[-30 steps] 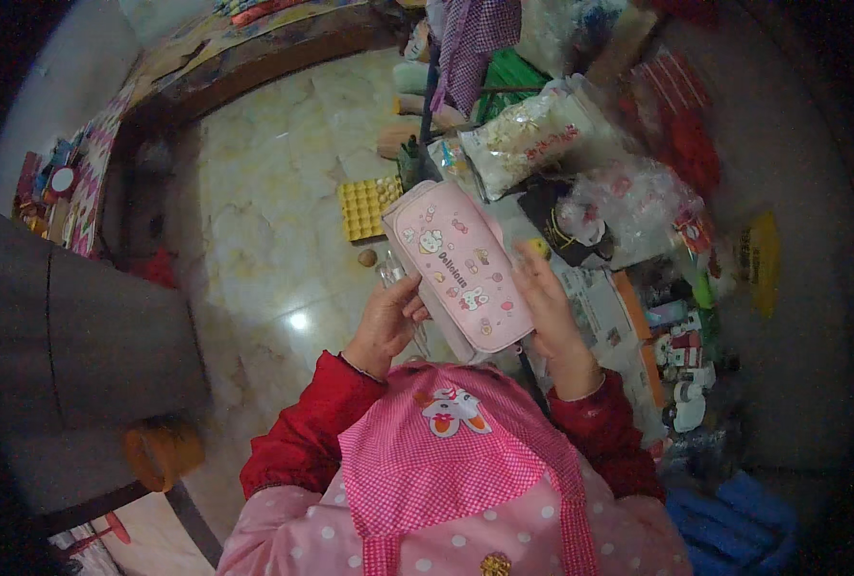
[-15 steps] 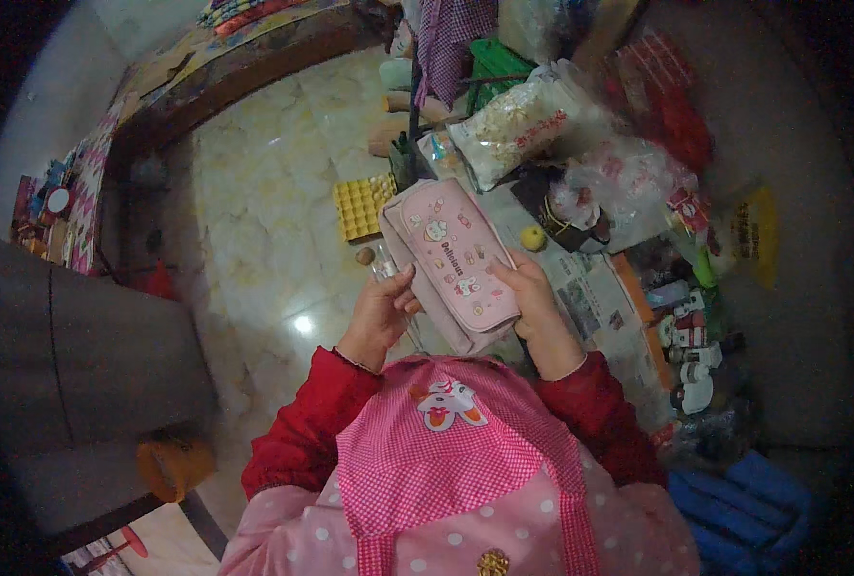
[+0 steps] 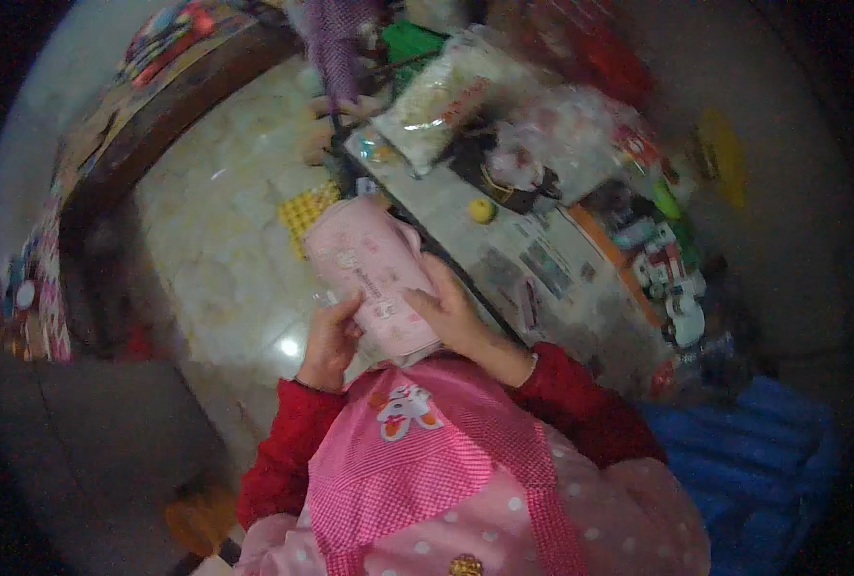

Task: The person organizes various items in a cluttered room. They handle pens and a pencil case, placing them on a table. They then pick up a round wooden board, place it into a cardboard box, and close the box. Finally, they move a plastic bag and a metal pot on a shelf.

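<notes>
A pink pencil case [image 3: 361, 252] with small cartoon prints lies tilted between my two hands, above the floor beside the table. My right hand [image 3: 457, 322] grips its lower right edge, thumb on top and the other fingers partly hidden by the case. At the lower left edge, my left hand [image 3: 329, 338] is closed against the case, thumb toward it. Something clear shows by the left fingertips, too blurred to name. Both the hands and the case are smeared by motion.
A low table [image 3: 504, 264] on the right bears a yellow fruit [image 3: 481, 210], a filled plastic bag [image 3: 436, 106] and several small bottles [image 3: 672, 264]. A yellow egg tray [image 3: 297, 216] lies beyond the case. Blue cloth [image 3: 744, 461] is at the lower right.
My view has turned toward the right, so the table shows more. The pencil case sits further left in view and tilts differently. Both hands stay on it.
</notes>
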`<state>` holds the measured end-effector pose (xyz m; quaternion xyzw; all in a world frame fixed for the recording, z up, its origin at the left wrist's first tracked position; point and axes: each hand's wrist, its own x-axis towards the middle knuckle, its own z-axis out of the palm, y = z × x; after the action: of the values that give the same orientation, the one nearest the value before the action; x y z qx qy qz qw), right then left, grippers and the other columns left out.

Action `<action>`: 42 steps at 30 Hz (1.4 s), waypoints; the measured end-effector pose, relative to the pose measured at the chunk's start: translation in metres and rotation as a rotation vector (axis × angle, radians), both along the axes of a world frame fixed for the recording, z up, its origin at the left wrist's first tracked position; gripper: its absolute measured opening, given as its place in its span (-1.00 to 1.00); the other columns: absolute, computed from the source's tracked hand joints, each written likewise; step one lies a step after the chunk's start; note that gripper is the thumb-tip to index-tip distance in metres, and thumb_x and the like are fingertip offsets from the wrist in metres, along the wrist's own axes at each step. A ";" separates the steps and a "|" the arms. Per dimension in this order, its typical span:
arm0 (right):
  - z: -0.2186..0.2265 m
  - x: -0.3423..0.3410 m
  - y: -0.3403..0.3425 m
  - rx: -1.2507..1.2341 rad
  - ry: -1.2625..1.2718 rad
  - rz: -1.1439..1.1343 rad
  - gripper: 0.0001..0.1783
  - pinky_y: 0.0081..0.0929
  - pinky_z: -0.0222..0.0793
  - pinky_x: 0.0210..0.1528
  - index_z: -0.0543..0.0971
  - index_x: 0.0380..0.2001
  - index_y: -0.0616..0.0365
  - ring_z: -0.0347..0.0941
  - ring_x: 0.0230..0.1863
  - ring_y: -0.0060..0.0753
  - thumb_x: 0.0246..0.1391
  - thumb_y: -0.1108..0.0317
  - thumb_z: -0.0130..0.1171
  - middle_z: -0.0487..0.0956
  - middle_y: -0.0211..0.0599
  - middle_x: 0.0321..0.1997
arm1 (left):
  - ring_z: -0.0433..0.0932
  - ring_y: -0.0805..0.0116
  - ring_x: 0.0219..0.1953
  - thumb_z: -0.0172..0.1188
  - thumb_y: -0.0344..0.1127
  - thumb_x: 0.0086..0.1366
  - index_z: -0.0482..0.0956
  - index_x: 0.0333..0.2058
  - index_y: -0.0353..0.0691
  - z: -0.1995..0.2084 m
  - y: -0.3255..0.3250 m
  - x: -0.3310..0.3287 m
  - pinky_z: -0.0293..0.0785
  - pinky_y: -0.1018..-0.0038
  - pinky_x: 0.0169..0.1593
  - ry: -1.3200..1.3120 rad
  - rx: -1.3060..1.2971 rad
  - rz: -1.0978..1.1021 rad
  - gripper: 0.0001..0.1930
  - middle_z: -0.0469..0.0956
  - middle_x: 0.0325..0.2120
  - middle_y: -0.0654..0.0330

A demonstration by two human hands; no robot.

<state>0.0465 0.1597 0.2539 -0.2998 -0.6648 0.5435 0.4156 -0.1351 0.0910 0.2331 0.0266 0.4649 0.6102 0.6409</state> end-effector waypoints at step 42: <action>-0.318 0.189 0.237 0.146 -1.212 -0.170 -0.09 -0.03 0.03 0.22 0.15 0.22 0.07 0.14 0.19 0.12 -0.22 0.22 0.36 0.31 -0.04 0.14 | 0.34 0.58 -0.61 0.24 -0.28 0.16 0.47 -0.23 -0.11 -0.082 0.020 0.093 0.23 0.63 -0.53 -0.030 -0.745 0.025 -0.78 0.48 -0.49 0.39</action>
<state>0.2355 0.3971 -0.0640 -0.5781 -0.7920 0.1947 0.0251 -0.0425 0.1106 0.1509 -0.2232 0.6461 0.4072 0.6057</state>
